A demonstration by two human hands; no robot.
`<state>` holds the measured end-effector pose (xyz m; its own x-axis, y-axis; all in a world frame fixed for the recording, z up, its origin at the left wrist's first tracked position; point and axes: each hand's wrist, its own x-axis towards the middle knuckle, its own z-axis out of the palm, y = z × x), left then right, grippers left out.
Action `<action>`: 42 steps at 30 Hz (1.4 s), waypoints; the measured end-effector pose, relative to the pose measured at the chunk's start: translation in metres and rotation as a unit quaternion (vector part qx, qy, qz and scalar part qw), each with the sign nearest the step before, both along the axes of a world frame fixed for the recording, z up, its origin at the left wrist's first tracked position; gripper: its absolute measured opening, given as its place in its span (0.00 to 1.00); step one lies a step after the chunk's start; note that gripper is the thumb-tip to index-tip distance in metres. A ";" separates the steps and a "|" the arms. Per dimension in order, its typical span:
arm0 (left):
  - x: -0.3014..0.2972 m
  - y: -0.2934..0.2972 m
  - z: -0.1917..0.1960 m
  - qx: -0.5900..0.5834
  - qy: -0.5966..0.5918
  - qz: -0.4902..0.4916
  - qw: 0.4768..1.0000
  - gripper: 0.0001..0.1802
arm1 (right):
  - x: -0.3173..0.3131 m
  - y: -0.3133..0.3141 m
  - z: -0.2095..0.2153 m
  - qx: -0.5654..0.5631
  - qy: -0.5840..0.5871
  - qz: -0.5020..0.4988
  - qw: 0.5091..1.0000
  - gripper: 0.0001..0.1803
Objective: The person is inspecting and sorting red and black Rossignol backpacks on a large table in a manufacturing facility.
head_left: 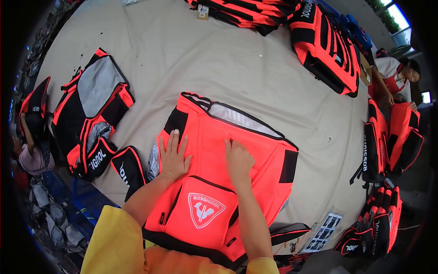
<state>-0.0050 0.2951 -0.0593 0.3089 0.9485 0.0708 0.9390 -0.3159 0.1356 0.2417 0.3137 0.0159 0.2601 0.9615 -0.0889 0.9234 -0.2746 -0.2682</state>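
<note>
In front of me a neon coral-red backpack with black trim lies flat on its back. Its top opening gapes at the far end and shows a pale grey lining. My left hand rests flat with fingers spread on the bag's upper left panel. On the upper middle of the same panel, my right hand is closed, its thumb and forefinger pinching a small dark zipper pull. Nearer to me is a front pocket with a white shield emblem and a black zipper edge.
The table wears a beige cloth. Another backpack lies at left, grey lining showing. More bags are at the far right, with others at the near right. A printed photo sheet lies nearby. Co-workers handle bags at both sides.
</note>
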 end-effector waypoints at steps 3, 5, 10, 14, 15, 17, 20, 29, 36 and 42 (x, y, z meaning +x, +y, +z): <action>-0.005 -0.003 -0.002 0.012 -0.010 0.004 1.000 0.44 | 0.025 -0.009 0.003 -0.007 0.023 0.054 0.998 0.25; -0.014 -0.004 0.003 -0.006 -0.008 0.024 1.000 0.43 | 0.077 -0.016 0.035 -0.005 -0.036 0.066 0.997 0.26; -0.017 -0.005 0.004 -0.003 -0.016 0.031 0.999 0.44 | 0.163 -0.006 0.091 -0.170 -0.213 -0.057 0.960 0.18; -0.011 -0.005 -0.004 0.005 -0.045 0.026 0.999 0.44 | 0.129 0.041 0.069 0.137 -0.026 0.044 0.989 0.18; -0.009 -0.004 -0.005 0.001 -0.050 0.027 0.998 0.44 | 0.116 0.054 0.058 0.209 0.050 0.118 0.970 0.18; -0.002 -0.003 -0.004 0.010 -0.060 0.025 0.998 0.44 | 0.102 0.063 0.038 0.162 0.020 0.120 0.979 0.18; -0.008 -0.004 -0.003 0.018 -0.070 0.030 0.997 0.43 | 0.071 0.052 0.030 -0.024 -0.040 0.149 0.988 0.18; 0.024 0.040 0.113 0.104 -0.326 -0.118 0.932 0.36 | 0.032 -0.054 0.097 0.157 0.003 0.257 0.954 0.20; 0.076 0.048 0.105 0.066 -0.291 -0.311 0.902 0.37 | 0.034 -0.109 0.108 0.124 0.024 0.271 0.954 0.19; 0.042 -0.052 0.093 -0.100 -0.389 -0.335 0.852 0.28 | 0.027 -0.131 0.099 0.101 0.033 0.286 0.952 0.18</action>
